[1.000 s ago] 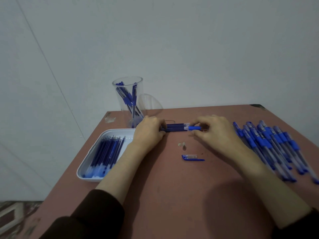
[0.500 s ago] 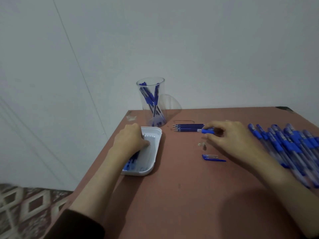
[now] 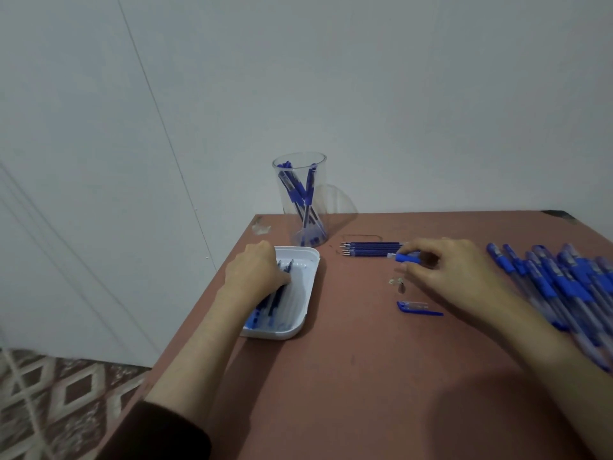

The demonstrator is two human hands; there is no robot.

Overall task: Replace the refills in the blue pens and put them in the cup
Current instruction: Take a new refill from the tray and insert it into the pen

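Curling over the refills (image 3: 265,313) in the white tray (image 3: 310,287), the left hand (image 3: 255,277) hid whether it held one; they ran near-to-far, left of the pen barrel (image 3: 406,258) the right hand (image 3: 454,277) pinched crosswise.

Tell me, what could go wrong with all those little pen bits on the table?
The tiny clear pieces lie loose right by the right hand, which pinches a pen; a bump might scatter them. The white tray sits near the left edge of the table, so the left hand reaching inside might nudge it off.
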